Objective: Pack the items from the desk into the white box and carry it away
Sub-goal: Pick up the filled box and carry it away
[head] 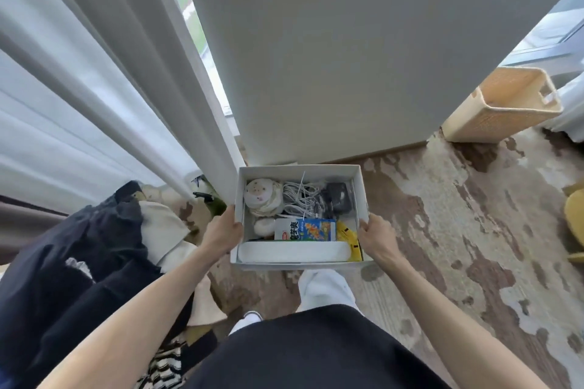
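The white box point(360, 189) hangs in front of me above the floor, held by both sides. My left hand point(222, 230) grips its left wall with the thumb over the rim. My right hand point(376, 235) grips the right wall the same way. Inside lie a round cream pouch point(262, 196), a tangle of white cables point(298, 199), a black device point(338, 196), a blue and white packet point(305, 229), a yellow packet point(347, 235) and a long white object point(294, 252) along the near wall.
A white wall panel point(347, 57) stands straight ahead, with white curtains point(94, 88) to the left. A wicker basket point(505, 104) sits at the right by the wall. Dark and striped clothes point(79, 246) lie piled at the left. A patterned carpet point(458, 230) covers the floor.
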`<state>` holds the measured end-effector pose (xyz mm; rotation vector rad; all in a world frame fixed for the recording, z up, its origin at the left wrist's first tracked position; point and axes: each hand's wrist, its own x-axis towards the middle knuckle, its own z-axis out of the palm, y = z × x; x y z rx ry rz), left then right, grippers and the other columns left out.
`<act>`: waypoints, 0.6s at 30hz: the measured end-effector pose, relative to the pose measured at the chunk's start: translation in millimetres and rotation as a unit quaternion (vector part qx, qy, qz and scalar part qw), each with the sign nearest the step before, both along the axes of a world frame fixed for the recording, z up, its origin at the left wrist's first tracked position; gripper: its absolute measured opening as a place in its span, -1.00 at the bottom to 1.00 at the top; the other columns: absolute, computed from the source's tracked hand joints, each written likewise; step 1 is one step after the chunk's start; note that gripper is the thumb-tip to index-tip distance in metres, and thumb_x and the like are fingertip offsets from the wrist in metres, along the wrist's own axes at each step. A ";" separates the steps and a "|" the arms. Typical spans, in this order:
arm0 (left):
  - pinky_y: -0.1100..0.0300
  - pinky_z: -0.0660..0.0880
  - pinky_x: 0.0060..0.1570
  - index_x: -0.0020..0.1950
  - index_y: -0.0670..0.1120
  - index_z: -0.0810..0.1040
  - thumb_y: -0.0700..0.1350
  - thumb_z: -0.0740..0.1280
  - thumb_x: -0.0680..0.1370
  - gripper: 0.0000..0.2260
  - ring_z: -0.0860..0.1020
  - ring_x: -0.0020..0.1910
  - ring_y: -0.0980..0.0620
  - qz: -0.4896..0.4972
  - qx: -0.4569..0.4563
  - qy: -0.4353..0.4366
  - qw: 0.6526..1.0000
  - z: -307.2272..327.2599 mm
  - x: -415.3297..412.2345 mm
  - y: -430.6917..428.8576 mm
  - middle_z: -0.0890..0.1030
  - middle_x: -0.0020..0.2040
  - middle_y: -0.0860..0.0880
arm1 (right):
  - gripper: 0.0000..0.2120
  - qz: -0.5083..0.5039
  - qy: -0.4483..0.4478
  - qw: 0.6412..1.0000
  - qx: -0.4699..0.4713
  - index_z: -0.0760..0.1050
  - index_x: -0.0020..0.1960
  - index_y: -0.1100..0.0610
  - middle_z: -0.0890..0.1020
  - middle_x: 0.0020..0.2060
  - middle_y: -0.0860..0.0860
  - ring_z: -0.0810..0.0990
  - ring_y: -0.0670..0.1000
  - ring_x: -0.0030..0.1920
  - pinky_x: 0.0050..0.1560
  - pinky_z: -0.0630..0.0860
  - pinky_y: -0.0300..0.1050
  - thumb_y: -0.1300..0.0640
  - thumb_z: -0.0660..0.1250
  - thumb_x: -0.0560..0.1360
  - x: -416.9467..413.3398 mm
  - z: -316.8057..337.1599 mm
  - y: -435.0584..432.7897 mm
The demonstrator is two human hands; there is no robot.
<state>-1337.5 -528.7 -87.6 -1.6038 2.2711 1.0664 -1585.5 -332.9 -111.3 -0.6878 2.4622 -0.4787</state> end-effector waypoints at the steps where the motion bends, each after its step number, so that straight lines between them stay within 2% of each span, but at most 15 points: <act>1: 0.05 0.44 -0.08 0.32 -0.09 0.32 -0.21 0.15 0.54 -0.66 0.55 0.04 -0.24 0.015 -0.006 -0.004 1.000 -2.4 -9.8 -7.7 0.60 0.11 -0.18 | -0.81 0.007 -0.005 1.000 -0.003 0.42 -0.18 0.13 0.55 -0.29 0.09 0.56 0.20 -0.21 -0.23 0.46 -0.03 0.14 0.17 0.59 -12.9 -3.8 -13.6; 5: 0.00 0.49 -0.08 0.29 -0.08 0.33 -0.19 0.15 0.53 -0.69 0.55 -0.03 -0.22 0.058 -0.019 -0.029 0.998 -14.0 -41.2 -34.6 0.60 0.06 -0.18 | -0.82 0.031 -0.026 0.999 0.002 0.44 -0.10 0.12 0.62 -0.21 0.13 0.51 0.17 -0.25 -0.23 0.43 -0.04 0.12 0.13 0.62 -52.6 -19.3 -57.7; 8: -0.06 0.52 -0.04 0.30 -0.05 0.32 -0.19 0.16 0.54 -0.67 0.55 -0.01 -0.23 0.085 -0.018 -0.058 0.994 -28.1 -60.8 -51.0 0.59 0.07 -0.20 | -0.78 0.045 -0.054 0.997 0.014 0.49 0.04 0.18 0.64 -0.12 0.16 0.59 0.24 -0.07 -0.08 0.51 0.04 0.13 0.10 0.63 -74.3 -36.2 -86.3; 11: -0.07 0.50 -0.04 0.28 -0.05 0.34 -0.19 0.16 0.53 -0.68 0.54 -0.01 -0.24 0.110 -0.003 -0.072 0.991 -52.8 -74.2 -70.2 0.59 0.06 -0.20 | -0.74 0.059 -0.078 0.994 0.045 0.48 0.17 0.24 0.64 -0.02 0.19 0.57 0.27 0.06 -0.05 0.45 0.02 0.14 0.10 0.64 -87.2 -57.0 -109.5; 14: 0.01 0.44 -0.13 0.30 -0.05 0.34 -0.20 0.17 0.52 -0.66 0.53 -0.05 -0.19 0.108 0.012 -0.068 0.992 -81.4 -82.5 -87.3 0.59 0.08 -0.17 | -0.75 0.060 -0.088 0.991 0.076 0.47 0.12 0.27 0.61 -0.03 0.23 0.55 0.27 0.06 -0.03 0.44 0.04 0.14 0.10 0.64 -97.6 -81.0 -127.2; 18: 0.03 0.42 -0.20 0.24 -0.06 0.35 -0.20 0.16 0.50 -0.70 0.50 -0.17 -0.15 0.117 0.043 -0.076 0.989 -127.4 -84.4 -106.3 0.60 -0.03 -0.15 | -0.74 0.066 -0.089 0.988 0.110 0.48 0.07 0.27 0.61 -0.05 0.22 0.55 0.28 0.06 0.01 0.46 0.05 0.11 0.11 0.64 -106.3 -122.1 -153.6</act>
